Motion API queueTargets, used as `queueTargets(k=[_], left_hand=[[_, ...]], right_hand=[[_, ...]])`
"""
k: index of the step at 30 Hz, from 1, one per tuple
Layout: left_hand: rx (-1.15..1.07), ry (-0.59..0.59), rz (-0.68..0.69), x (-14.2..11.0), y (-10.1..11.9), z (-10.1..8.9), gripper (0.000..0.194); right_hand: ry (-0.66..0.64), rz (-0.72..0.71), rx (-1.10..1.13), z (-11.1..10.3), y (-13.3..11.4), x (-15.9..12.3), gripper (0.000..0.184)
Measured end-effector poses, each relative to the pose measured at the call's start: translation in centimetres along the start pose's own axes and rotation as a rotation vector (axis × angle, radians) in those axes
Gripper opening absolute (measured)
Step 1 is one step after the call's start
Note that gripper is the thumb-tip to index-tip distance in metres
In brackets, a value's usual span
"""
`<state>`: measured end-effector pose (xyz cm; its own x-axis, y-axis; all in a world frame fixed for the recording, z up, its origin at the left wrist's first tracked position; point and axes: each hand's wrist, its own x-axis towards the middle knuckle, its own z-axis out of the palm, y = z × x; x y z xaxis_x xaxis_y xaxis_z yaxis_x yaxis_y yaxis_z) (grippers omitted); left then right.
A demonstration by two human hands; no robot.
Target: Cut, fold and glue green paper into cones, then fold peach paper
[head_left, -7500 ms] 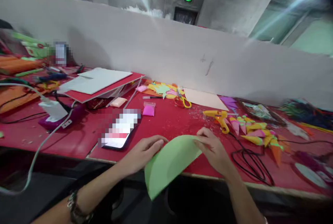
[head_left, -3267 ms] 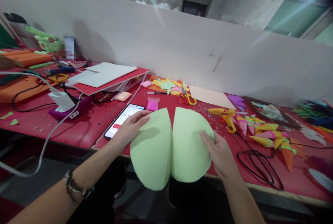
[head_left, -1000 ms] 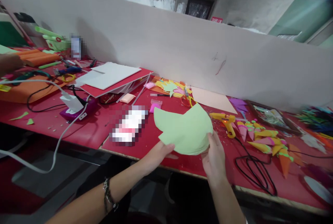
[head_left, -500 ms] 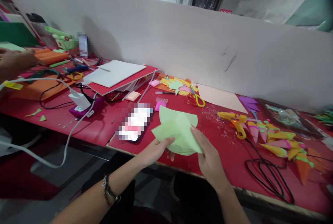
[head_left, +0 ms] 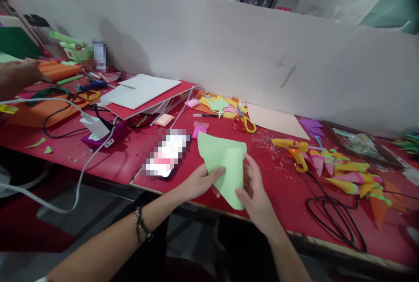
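A light green sheet of paper [head_left: 229, 164] is curled over on itself just above the front edge of the table. My left hand [head_left: 204, 181] pinches it from the left, thumb on top and the other fingers mostly hidden behind. On the right side my right hand [head_left: 253, 190] grips the rolled edge, its thumb at the lower corner and its fingers curved around the back. Beyond the paper lie a small bag of pink material [head_left: 199, 129] and scissors [head_left: 244, 121] with red and yellow handles.
A phone [head_left: 166, 155] lies to the left of the paper. At right are a yellow glue gun [head_left: 293, 151], its coiled black cable [head_left: 337, 223] and several colourful paper cones [head_left: 347, 175]. White board pieces [head_left: 140, 90] and a purple power strip [head_left: 104, 135] are left. Another person's hand [head_left: 21, 74] is far left.
The green paper went from loosely folded to curled into a partial roll. My right hand turned and moved its grip lower along the rolled edge. The view shifted slightly.
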<state>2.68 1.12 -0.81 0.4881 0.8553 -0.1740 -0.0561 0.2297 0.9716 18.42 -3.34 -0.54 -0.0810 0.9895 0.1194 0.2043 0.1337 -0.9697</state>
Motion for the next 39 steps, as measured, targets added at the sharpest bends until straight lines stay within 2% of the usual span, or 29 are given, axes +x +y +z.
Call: queueTargets(k=[3,6,8,11,16,24,30,39], left_hand=[[0.028,-0.071,0.023,0.5,0.3,0.3,0.033],[0.006,-0.132,0.077,0.8,0.0,0.4,0.031],[0.011,-0.164,0.097,0.8,-0.4,0.3,0.030],[0.066,-0.180,0.112,0.8,-1.0,-0.3,0.029],[0.134,-0.098,0.088,0.4,-0.9,-1.3,0.034],[0.169,-0.019,0.100,-0.1,-1.2,-1.1,0.037],[0.168,-0.047,0.149,-0.1,-1.1,-1.3,0.033],[0.167,-0.140,0.129,-0.2,-0.9,-0.9,0.036]], right_hand=[[0.113,0.156,0.292,0.0,0.3,0.6,0.060],[0.150,0.266,0.349,-0.1,0.5,0.7,0.047],[0.182,0.293,0.352,-0.1,0.5,0.6,0.045],[0.211,0.319,0.327,-0.1,0.6,0.6,0.043],[0.160,0.338,0.280,0.4,0.9,0.7,0.036],[0.140,0.331,0.253,1.3,0.9,0.7,0.038],[0.145,0.336,0.257,1.5,0.8,0.6,0.037],[0.173,0.353,0.166,1.4,1.2,0.6,0.038]])
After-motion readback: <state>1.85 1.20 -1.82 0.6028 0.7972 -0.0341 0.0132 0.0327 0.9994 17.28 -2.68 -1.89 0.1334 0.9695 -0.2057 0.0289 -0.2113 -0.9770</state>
